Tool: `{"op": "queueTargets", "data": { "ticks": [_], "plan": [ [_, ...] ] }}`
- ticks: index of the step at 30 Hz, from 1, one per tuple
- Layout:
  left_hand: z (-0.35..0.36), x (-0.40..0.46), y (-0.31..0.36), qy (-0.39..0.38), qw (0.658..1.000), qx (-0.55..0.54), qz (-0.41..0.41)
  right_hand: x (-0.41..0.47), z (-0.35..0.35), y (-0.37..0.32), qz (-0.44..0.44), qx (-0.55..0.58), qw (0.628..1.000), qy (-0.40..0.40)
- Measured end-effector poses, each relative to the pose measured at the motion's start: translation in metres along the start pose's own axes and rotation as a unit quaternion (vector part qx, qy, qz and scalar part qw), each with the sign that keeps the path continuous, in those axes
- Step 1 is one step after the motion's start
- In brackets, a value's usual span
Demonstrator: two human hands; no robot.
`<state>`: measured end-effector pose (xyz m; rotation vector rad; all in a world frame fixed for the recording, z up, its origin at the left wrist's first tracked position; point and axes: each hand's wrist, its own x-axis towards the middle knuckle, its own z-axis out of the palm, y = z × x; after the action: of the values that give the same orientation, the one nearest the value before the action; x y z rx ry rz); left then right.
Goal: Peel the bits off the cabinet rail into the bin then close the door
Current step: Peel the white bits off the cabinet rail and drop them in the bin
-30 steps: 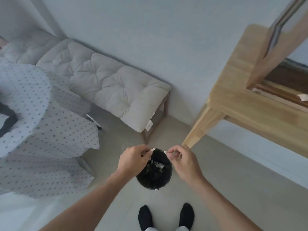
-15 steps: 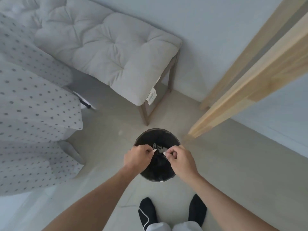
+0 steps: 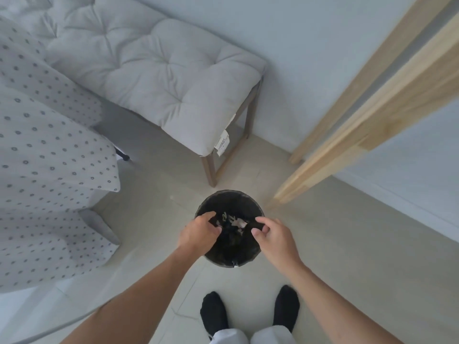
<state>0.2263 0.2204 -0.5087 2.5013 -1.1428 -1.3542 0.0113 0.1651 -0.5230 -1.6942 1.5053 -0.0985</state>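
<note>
A round black bin (image 3: 229,196) lined with a dark bag stands on the floor in front of my feet. Small white bits (image 3: 234,222) lie inside it. My left hand (image 3: 198,234) hovers over the bin's left rim with the fingers curled and apart, holding nothing. My right hand (image 3: 274,235) hovers over the right rim, thumb and fingers loosely spread, also with nothing in it. The wooden cabinet (image 3: 372,115) shows only as legs and a lower beam at the right; its rail and door are out of view.
A cushioned bench (image 3: 159,70) stands against the wall behind the bin. A dotted cloth (image 3: 44,170) hangs over a table at the left. My feet in black socks (image 3: 248,314) stand just below the bin on pale floor tiles.
The view has tilted down, so the cabinet top and rail have left the frame. Both hands held a white bit pinched between them; now the fingers have parted and the bit is gone.
</note>
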Motion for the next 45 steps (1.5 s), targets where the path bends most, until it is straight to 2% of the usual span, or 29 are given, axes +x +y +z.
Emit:
{"op": "queueTargets", "data": {
  "ticks": [4, 14, 22, 29, 33, 37, 41, 45],
  "plan": [
    [-0.040, -0.057, 0.037, 0.023, 0.997, -0.077, 0.007, -0.047, -0.070, -0.038, 0.000, 0.026, 0.999, 0.042],
    [-0.125, -0.228, 0.162, 0.153, 0.966, -0.173, 0.118, -0.176, -0.274, -0.128, -0.082, 0.098, 0.977, 0.170],
    [-0.152, -0.315, 0.260, 0.209, 0.919, -0.250, 0.221, -0.235, -0.387, -0.140, -0.140, 0.137, 0.945, 0.260],
    [-0.159, -0.341, 0.356, 0.202, 0.893, -0.271, 0.298, -0.231, -0.462, -0.136, -0.156, 0.144, 0.921, 0.326],
    [-0.155, -0.335, 0.410, 0.201, 0.895, -0.238, 0.320, -0.211, -0.496, -0.130, -0.151, 0.121, 0.912, 0.361],
    [-0.148, -0.322, 0.455, 0.192, 0.899, -0.160, 0.359, -0.191, -0.519, -0.126, -0.128, 0.021, 0.914, 0.385],
    [-0.146, -0.305, 0.485, 0.189, 0.901, -0.056, 0.385, -0.173, -0.533, -0.124, -0.103, -0.068, 0.920, 0.371],
    [-0.145, -0.292, 0.502, 0.187, 0.897, 0.001, 0.400, -0.162, -0.538, -0.121, -0.096, -0.116, 0.920, 0.363]
  ]
}}
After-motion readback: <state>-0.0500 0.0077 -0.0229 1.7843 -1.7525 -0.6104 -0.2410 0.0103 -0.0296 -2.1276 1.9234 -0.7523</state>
